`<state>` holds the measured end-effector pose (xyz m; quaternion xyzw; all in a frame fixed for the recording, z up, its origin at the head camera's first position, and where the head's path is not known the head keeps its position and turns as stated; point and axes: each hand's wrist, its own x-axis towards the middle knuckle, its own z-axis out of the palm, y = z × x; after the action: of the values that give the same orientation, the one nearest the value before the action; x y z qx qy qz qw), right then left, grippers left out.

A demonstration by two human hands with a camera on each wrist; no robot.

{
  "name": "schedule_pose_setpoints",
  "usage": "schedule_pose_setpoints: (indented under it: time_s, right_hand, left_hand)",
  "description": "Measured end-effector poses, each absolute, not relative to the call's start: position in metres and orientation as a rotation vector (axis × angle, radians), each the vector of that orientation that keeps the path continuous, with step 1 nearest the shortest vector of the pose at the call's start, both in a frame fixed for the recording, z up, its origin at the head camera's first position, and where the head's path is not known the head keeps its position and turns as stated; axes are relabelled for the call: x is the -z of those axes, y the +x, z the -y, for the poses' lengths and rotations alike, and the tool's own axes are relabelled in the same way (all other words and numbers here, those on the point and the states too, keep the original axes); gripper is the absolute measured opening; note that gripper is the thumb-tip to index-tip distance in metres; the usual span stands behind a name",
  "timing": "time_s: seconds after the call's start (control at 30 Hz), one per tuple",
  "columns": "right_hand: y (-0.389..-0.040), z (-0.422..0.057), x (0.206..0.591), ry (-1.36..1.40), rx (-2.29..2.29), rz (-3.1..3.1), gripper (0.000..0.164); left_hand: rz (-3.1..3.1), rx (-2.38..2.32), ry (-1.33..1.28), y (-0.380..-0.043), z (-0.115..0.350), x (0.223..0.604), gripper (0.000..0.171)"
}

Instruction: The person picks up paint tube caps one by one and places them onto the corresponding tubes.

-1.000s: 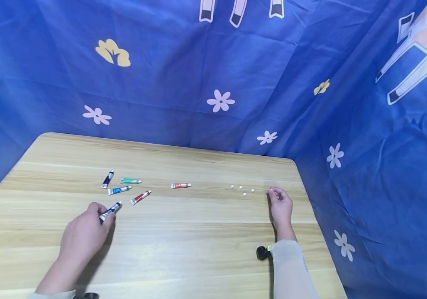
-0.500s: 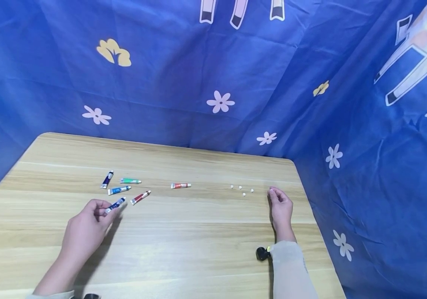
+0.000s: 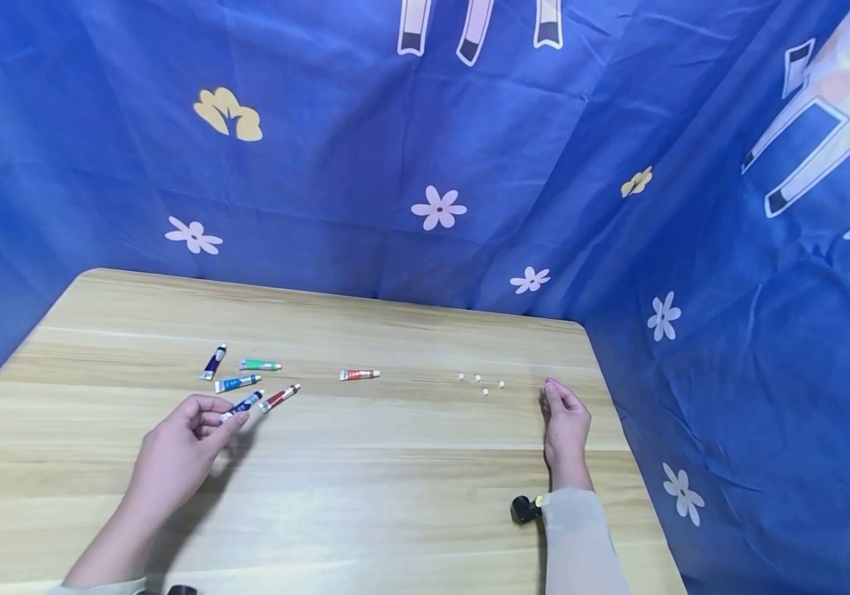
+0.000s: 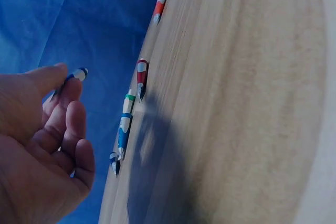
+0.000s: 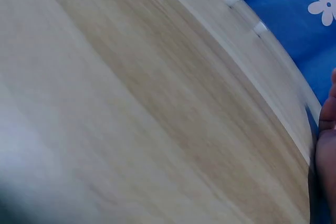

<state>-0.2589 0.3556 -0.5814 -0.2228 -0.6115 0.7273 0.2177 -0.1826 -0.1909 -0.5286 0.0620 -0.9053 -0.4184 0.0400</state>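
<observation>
My left hand (image 3: 179,450) pinches a dark blue paint tube (image 3: 244,404) between thumb and fingers, raised over the table at left. Its capped end (image 4: 80,73) sticks out past the fingertips in the left wrist view. Just beyond lie a dark red paint tube (image 3: 280,398), a light blue one (image 3: 237,383), a green one (image 3: 261,364) and a violet-blue one (image 3: 212,363). My right hand (image 3: 567,421) rests on the table at right, thumb and forefinger tips together; whether anything is between them is hidden. Only its edge (image 5: 326,150) shows in the right wrist view.
An orange-red paint tube (image 3: 359,375) lies alone mid-table. Several small white pieces (image 3: 486,392) sit left of my right hand. A blue patterned curtain (image 3: 365,165) hangs behind the wooden table (image 3: 395,512) and along its right side.
My left hand has moved right and slightly away from me with the dark blue tube, nearer the dark red one. The right hand has barely moved; the other tubes lie as before.
</observation>
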Motion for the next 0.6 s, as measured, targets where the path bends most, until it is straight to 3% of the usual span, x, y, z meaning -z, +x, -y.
schedule_pose_setpoints:
  time_s: [0.3, 0.6]
  right_hand:
    - [-0.254, -0.351, 0.569, -0.650, -2.195, 1.547, 0.037]
    - [-0.242, -0.346, 0.553, -0.666, -2.398, 1.252, 0.016]
  left_hand:
    - [2.742, 1.348, 0.111, -0.181, 0.182, 0.529, 0.032]
    - [2.744, 1.424, 0.124, -0.180, 0.172, 0.527, 0.032]
